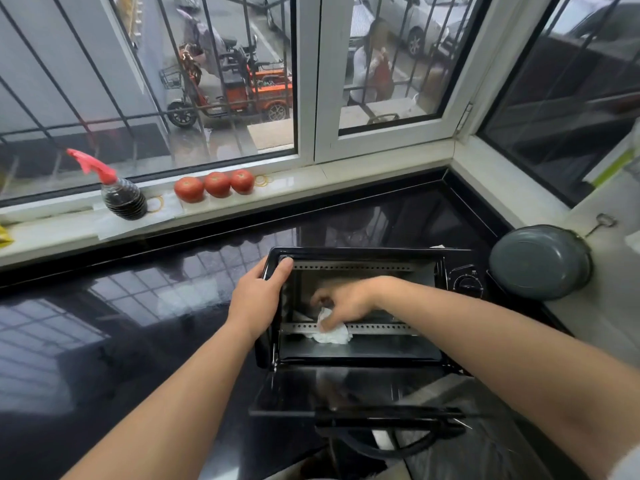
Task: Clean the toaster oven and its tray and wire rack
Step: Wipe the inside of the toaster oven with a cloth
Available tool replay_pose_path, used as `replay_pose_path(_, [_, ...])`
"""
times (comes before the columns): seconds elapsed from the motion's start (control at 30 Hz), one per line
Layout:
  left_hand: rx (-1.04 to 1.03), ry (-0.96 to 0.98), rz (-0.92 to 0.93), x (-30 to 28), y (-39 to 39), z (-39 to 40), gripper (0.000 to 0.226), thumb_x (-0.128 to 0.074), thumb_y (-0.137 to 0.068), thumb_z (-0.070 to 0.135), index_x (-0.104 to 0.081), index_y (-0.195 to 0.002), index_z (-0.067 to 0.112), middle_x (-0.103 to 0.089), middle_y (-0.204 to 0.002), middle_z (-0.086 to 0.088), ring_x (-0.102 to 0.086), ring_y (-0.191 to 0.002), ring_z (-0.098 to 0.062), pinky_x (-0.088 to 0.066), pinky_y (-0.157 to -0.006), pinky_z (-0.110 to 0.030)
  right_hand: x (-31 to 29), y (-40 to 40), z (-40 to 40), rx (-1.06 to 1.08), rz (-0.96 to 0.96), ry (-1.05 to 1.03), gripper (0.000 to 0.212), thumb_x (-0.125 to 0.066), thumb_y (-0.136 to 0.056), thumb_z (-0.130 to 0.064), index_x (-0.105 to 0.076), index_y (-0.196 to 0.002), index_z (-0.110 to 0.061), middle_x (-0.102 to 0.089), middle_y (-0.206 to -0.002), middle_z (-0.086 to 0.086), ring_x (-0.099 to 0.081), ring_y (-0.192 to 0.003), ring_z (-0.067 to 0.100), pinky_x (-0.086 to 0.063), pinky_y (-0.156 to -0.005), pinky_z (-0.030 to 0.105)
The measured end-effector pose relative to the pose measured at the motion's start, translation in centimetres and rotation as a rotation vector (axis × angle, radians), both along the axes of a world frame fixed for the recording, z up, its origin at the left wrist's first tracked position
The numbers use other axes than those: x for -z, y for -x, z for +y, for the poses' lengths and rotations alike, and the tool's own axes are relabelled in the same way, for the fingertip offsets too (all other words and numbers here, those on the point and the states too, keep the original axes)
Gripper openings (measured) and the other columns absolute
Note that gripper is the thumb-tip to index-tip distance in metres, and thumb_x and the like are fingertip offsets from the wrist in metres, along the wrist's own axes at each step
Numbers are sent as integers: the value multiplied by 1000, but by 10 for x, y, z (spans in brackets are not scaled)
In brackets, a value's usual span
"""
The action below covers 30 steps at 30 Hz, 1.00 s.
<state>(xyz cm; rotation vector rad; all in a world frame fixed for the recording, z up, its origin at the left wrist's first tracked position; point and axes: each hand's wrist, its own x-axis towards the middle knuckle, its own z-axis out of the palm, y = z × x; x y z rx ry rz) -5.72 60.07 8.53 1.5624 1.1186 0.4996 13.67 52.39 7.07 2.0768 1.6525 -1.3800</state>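
The toaster oven is sitting on the dark counter with its door hanging open. The left hand is gripping the oven's top left corner, probably to stop it sliding, while the right hand is reaching inside, fingers pinching a white cloth against the oven's floor

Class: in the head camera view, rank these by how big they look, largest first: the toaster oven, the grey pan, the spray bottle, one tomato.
1. toaster oven
2. grey pan
3. spray bottle
4. tomato

The bottle and tomato sit farther from the camera, so their true sizes are unsure.
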Motion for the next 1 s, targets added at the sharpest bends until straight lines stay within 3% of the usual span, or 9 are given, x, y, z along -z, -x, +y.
replay_pose_path(0.1, [4, -6, 7, 0, 0, 0, 13, -58, -94, 67, -69, -96, 62, -72, -92, 34, -63, -99, 3, -44, -80, -22, 1, 15, -12, -40, -32, -69, 67, -64, -92, -50, -40, -150, -26, -43, -154, 2, -42, -139, 23, -34, -115, 33])
replay_pose_path(0.23, [-7, -4, 11, 3, 2, -2, 27, -59, -94, 67, -71, -113, 52, -74, -105, 24, -65, -106, -7, -47, -92, -31, 13, 36, -13, 17, 23, -139, 49, -58, -97, -30, -50, -145, -24, -53, -147, 1, -50, -131, 23, -40, -106, 28])
replay_pose_path(0.37, [-2, 19, -13, 1, 5, -6, 27, -59, -94, 68, -71, -112, 52, -73, -104, 25, -62, -104, 1, -42, -79, -19, 12, 23, -12, -9, -24, -23, 39, -64, -84, -56, -68, -112, -29, -68, -115, -2, -62, -104, 20, -50, -92, 34])
replay_pose_path(0.57, [8, 41, -17, -2, 6, -7, 13, -59, -94, 68, -67, -100, 60, -71, -105, 25, -61, -103, 2, -42, -79, -21, 16, 4, -30, -49, -85, 87, 33, -65, -89, -54, -68, -106, -27, -74, -102, -3, -66, -92, 16, -48, -73, 29])
replay_pose_path(0.73, [-6, 44, -12, 1, 6, -6, 15, -60, -93, 69, -68, -102, 60, -71, -106, 25, -62, -105, -2, -45, -87, -31, 10, 0, -27, -105, -209, 217, 49, -62, -90, -55, -66, -121, -18, -67, -118, 4, -62, -106, 27, -52, -92, 40])
replay_pose_path(0.8, [-8, 43, -5, 3, 6, -6, 29, -59, -92, 70, -70, -113, 54, -72, -108, 22, -62, -107, -6, -46, -92, -35, 7, 1, -32, -102, -289, 136, 57, -68, -86, -52, -55, -130, -17, -55, -126, 5, -56, -113, 30, -50, -94, 43])
replay_pose_path(0.87, [-17, 39, -3, 4, 6, -5, 36, -58, -92, 71, -70, -119, 51, -72, -110, 21, -62, -107, -8, -47, -95, -37, 4, 8, -41, -103, -355, -95, 49, -72, -84, -39, -50, -122, -17, -47, -119, 6, -51, -109, 29, -47, -82, 38])
replay_pose_path(0.93, [-16, 21, 11, 3, 5, -6, 23, -58, -92, 71, -70, -107, 58, -72, -104, 25, -62, -104, -4, -46, -88, -32, 5, 20, -51, -181, -349, -288, 28, -67, -86, -16, -52, -110, -16, -49, -111, 8, -55, -100, 33, -41, -71, 35])
replay_pose_path(1.0, [-16, -25, 26, 1, 4, -6, 9, -58, -93, 67, -66, -91, 64, -72, -88, 28, -62, -96, 0, -43, -75, -23, 6, 31, -57, -296, -360, -373, 25, -60, -85, -1, -59, -106, -15, -55, -108, 9, -60, -92, 35, -45, -69, 38])
